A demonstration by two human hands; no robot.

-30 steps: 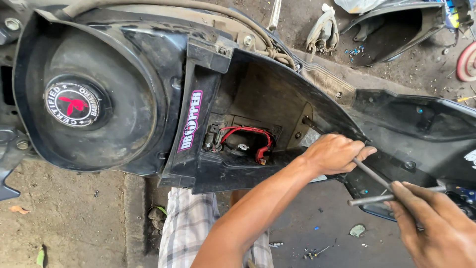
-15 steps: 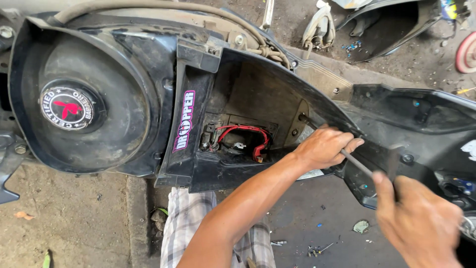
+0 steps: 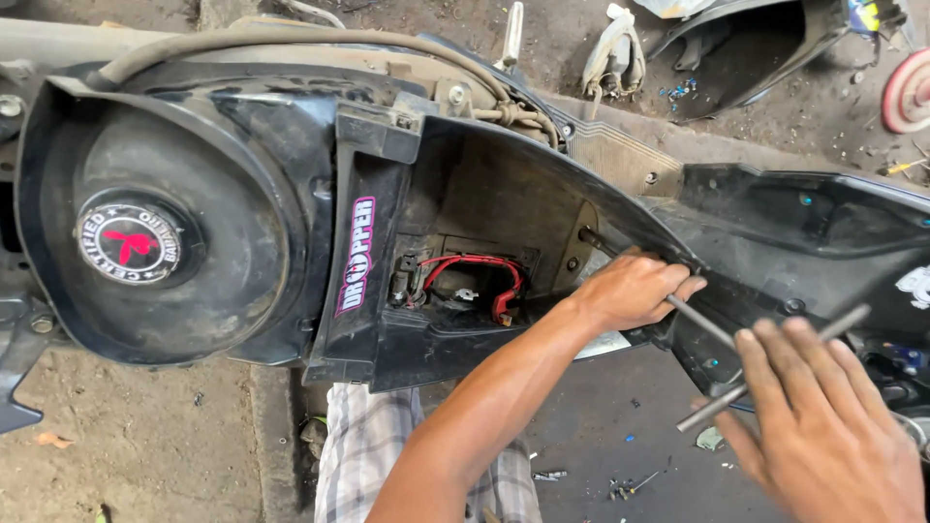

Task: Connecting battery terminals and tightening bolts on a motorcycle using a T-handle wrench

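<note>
T-handle wrench [image 3: 702, 320] angled up-left into black scooter panel [image 3: 504, 203]; left hand [image 3: 635, 289] gripping shaft, right hand [image 3: 823, 426] spread wide over crossbar, tip hidden, hand blurred.

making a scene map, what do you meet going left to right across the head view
Round black cover with red emblem → pink sticker → red cable → left hand on the metal T-handle tool → right hand.

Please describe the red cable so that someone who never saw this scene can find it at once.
Start at the big round black cover with a round red and white sticker. To its right the black scooter body opens into a dark cavity. Low inside it, the red cable arches over a small compartment, the only bright red thing among grey and black parts.
</note>
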